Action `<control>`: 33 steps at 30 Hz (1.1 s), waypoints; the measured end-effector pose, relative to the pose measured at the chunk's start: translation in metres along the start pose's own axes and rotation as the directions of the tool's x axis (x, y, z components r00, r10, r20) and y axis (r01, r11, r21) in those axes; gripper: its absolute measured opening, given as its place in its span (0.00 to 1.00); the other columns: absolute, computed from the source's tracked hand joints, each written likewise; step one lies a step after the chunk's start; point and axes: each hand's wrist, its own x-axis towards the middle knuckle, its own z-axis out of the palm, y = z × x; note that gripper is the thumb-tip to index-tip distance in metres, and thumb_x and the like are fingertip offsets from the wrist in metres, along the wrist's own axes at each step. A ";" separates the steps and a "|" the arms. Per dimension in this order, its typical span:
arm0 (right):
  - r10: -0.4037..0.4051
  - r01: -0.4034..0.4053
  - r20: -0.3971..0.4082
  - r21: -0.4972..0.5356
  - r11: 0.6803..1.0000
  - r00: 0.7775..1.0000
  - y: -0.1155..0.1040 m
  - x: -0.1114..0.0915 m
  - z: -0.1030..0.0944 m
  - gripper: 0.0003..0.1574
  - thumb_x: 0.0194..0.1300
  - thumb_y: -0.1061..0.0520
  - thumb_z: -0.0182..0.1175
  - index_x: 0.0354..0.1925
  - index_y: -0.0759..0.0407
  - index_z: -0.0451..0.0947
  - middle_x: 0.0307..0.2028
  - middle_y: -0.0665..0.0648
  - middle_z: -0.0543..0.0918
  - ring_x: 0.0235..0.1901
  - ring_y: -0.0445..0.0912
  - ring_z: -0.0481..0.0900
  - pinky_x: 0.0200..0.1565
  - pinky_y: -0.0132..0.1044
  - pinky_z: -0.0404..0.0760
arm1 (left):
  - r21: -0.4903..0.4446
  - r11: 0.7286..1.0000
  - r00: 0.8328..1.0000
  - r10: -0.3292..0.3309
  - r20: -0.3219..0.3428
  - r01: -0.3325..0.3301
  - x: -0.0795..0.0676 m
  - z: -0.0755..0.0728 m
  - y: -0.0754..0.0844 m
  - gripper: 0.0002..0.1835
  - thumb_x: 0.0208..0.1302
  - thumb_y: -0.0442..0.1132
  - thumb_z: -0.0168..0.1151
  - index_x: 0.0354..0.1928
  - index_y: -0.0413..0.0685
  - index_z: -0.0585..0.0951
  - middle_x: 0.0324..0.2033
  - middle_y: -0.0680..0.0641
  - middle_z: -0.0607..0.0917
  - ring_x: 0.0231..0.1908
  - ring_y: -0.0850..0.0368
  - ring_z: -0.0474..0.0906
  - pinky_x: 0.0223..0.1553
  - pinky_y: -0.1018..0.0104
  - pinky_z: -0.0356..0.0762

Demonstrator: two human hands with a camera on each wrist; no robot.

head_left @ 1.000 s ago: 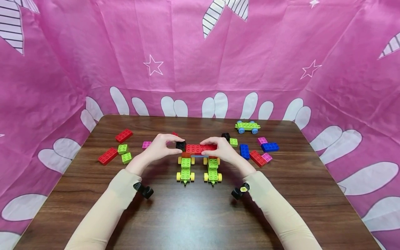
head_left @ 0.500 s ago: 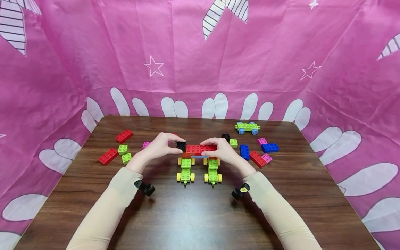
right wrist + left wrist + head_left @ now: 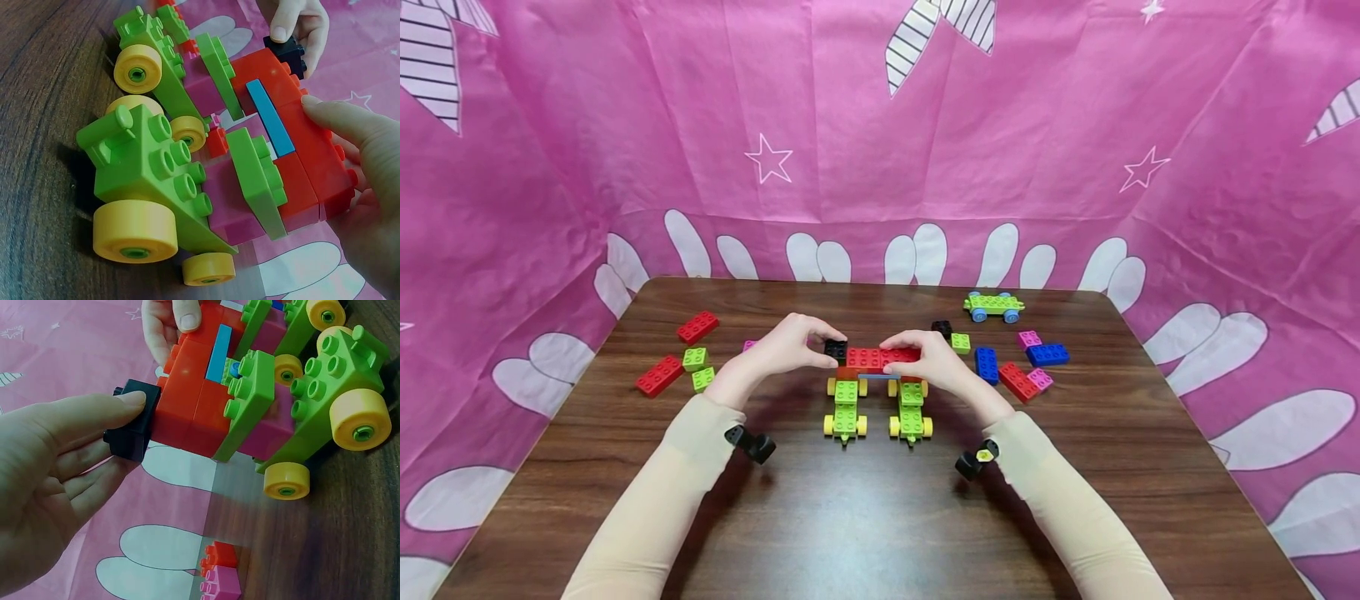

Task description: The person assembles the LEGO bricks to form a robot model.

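Observation:
Two lime-green wheeled bases (image 3: 845, 421) with yellow wheels (image 3: 134, 231) stand side by side, bridged by stacked bricks. Magenta bricks (image 3: 270, 428), green bricks (image 3: 256, 181) and a blue piece (image 3: 270, 117) show under and between the red bricks (image 3: 865, 358) on top. My left hand (image 3: 790, 346) pinches a black brick (image 3: 134, 419) between thumb and fingers at the upper left end of the red row. The black brick touches the red; whether its studs are fully joined I cannot tell. My right hand (image 3: 928, 362) grips the right end of the red bricks, thumb in front.
At left lie red bricks (image 3: 659, 375) and green bricks (image 3: 695, 358); a pink brick (image 3: 749, 344) is partly behind my left hand. To the right are blue bricks (image 3: 987, 365), a red brick (image 3: 1019, 381) and a black brick (image 3: 941, 327). A blue-wheeled green base (image 3: 993, 305) stands farther back.
My left hand and wrist have tipped slightly upward and to the right, with the black brick still held. The right hand and the bridged build look unmoved.

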 end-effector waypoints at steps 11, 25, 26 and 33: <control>-0.001 0.001 -0.004 -0.015 1.000 1.000 -0.001 0.000 0.000 0.22 0.59 0.52 0.69 0.51 0.57 0.82 0.49 0.55 0.85 0.48 0.48 0.80 0.52 0.46 0.79 | 0.030 1.000 1.000 0.002 0.014 -0.003 0.001 -0.001 0.002 0.20 0.53 0.34 0.72 0.50 0.40 0.84 0.45 0.42 0.86 0.42 0.53 0.83 0.49 0.52 0.80; -0.002 0.002 -0.008 0.000 1.000 1.000 0.001 0.001 0.002 0.22 0.58 0.51 0.69 0.51 0.56 0.82 0.49 0.55 0.85 0.47 0.47 0.80 0.51 0.45 0.79 | 0.039 0.999 1.000 0.012 -0.029 -0.011 -0.001 0.002 0.002 0.20 0.52 0.33 0.72 0.49 0.40 0.84 0.44 0.43 0.86 0.44 0.50 0.83 0.51 0.52 0.79; -0.003 0.003 -0.008 0.001 1.000 1.000 0.001 0.001 0.001 0.22 0.58 0.51 0.69 0.51 0.56 0.82 0.49 0.55 0.85 0.47 0.47 0.80 0.51 0.45 0.79 | 0.037 0.999 0.999 0.013 -0.031 -0.012 -0.002 0.003 0.002 0.20 0.53 0.34 0.72 0.49 0.39 0.84 0.44 0.42 0.86 0.44 0.50 0.83 0.51 0.51 0.79; -0.012 0.012 -0.005 -0.014 1.000 1.000 -0.001 0.000 -0.001 0.23 0.58 0.51 0.69 0.51 0.56 0.82 0.49 0.55 0.85 0.48 0.47 0.80 0.51 0.45 0.79 | 0.022 1.000 1.000 0.013 -0.025 -0.013 -0.002 0.004 0.002 0.19 0.54 0.33 0.71 0.49 0.39 0.82 0.44 0.42 0.86 0.46 0.49 0.81 0.52 0.48 0.77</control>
